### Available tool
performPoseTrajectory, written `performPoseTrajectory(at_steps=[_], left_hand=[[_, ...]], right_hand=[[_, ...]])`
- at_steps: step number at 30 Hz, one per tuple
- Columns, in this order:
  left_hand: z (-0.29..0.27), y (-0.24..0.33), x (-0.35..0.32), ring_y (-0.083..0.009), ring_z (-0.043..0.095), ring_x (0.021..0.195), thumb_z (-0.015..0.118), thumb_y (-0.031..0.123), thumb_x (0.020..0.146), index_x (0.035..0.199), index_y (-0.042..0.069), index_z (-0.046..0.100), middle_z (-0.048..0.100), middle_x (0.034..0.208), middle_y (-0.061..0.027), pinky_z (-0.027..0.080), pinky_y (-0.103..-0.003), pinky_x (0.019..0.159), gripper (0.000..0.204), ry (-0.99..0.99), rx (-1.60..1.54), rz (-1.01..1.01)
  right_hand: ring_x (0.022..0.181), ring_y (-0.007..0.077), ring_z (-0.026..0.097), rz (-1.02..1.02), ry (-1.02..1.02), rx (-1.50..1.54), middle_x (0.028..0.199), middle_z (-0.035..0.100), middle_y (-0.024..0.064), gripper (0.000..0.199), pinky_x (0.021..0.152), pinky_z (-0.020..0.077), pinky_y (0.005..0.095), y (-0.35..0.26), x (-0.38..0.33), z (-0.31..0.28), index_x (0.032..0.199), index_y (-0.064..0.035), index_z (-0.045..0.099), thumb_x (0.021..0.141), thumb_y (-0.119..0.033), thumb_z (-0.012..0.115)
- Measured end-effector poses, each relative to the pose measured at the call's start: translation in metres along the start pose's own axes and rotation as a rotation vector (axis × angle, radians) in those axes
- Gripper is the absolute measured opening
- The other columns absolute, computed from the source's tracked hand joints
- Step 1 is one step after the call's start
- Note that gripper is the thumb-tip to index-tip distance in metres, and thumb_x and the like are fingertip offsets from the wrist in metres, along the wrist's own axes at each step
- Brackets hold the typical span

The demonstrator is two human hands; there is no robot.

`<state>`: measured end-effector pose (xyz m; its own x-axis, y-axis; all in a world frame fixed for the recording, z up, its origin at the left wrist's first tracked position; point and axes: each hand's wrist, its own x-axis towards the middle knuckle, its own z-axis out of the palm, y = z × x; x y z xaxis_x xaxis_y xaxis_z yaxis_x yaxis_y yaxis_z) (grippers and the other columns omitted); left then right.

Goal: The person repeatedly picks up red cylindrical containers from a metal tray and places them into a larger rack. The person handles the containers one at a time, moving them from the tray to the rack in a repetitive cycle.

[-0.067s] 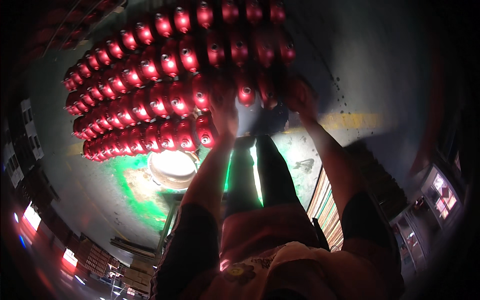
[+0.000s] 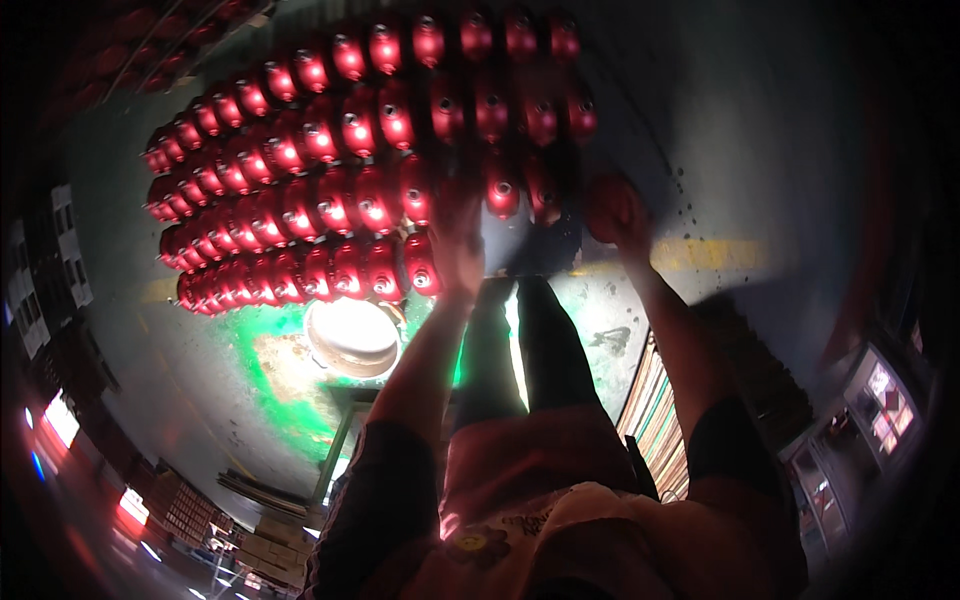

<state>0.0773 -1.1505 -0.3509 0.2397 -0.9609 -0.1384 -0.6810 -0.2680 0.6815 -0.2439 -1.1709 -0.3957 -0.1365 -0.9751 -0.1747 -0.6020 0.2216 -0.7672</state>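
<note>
Head view: red cylinders [image 2: 340,190] stand in tight rows on floor [image 2: 760,120], valves up. Left hand [image 2: 455,245] reaches to near edge of block, by a cylinder; fingers blurred, can't tell grip. Right hand [image 2: 615,215] has fingers wrapped round a red cylinder top, just right of rows. Bright lamp [image 2: 352,335] near left forearm.
</note>
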Motion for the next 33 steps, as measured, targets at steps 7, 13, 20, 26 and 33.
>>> performPoseTrajectory(at_steps=[7, 13, 20, 26, 33], left_hand=[[-0.136, 0.019, -0.114, -0.025, 0.058, 0.117, 0.064, 0.014, 0.094, 0.131, 0.004, 0.055, 0.051, 0.136, -0.013, 0.048, -0.037, 0.099, 0.04, 0.044, -1.423, -0.453], [-0.265, 0.045, -0.25, -0.0287, 0.033, 0.143, 0.055, 0.017, 0.095, 0.151, 0.01, 0.037, 0.033, 0.156, -0.0161, 0.028, -0.043, 0.117, 0.06, 0.169, -0.423, -0.183], [-0.371, 0.094, -0.399, -0.0269, 0.041, 0.137, 0.054, -0.017, 0.078, 0.154, 0.008, 0.029, 0.035, 0.155, -0.0123, 0.041, -0.04, 0.109, 0.085, 0.674, -1.112, -0.386], [-0.406, 0.067, -0.462, -0.0311, 0.045, 0.135, 0.068, 0.011, 0.072, 0.154, 0.009, 0.028, 0.044, 0.149, -0.0154, 0.032, -0.047, 0.116, 0.091, 1.052, -1.677, -0.052], [-0.432, -0.078, -0.473, -0.0325, 0.057, 0.119, 0.05, 0.043, 0.099, 0.141, 0.01, 0.047, 0.054, 0.137, -0.0165, 0.049, -0.047, 0.1, 0.053, 0.892, -2.334, 0.06]], right_hand=[[0.138, 0.0277, 0.037, 0.177, -0.131, 0.325, 0.15, 0.04, 0.008, 0.083, 0.112, 0.0341, 0.0426, -0.056, -0.072, -0.104, 0.15, -0.0123, 0.037, 0.076, -0.008, 0.074], [0.142, 0.0326, 0.032, 0.195, -0.561, 0.702, 0.154, 0.033, 0.0101, 0.084, 0.111, 0.0358, 0.047, -0.195, -0.096, -0.095, 0.152, -0.0184, 0.032, 0.076, -0.006, 0.065], [0.135, 0.0297, 0.04, 0.078, -1.069, 1.106, 0.145, 0.041, 0.0109, 0.085, 0.112, 0.0355, 0.0481, -0.37, -0.157, -0.039, 0.151, -0.0141, 0.03, 0.073, -0.003, 0.061], [0.134, 0.0288, 0.045, 0.179, -1.416, 1.324, 0.146, 0.047, 0.0104, 0.063, 0.113, 0.0358, 0.0487, -0.464, -0.253, 0.013, 0.15, -0.0116, 0.034, 0.09, -0.01, 0.055], [0.118, 0.0291, 0.056, 0.881, -1.31, 1.283, 0.133, 0.057, 0.0125, 0.048, 0.104, 0.0445, 0.0496, -0.519, -0.403, 0.124, 0.13, -0.0047, 0.054, 0.097, -0.04, 0.048]])
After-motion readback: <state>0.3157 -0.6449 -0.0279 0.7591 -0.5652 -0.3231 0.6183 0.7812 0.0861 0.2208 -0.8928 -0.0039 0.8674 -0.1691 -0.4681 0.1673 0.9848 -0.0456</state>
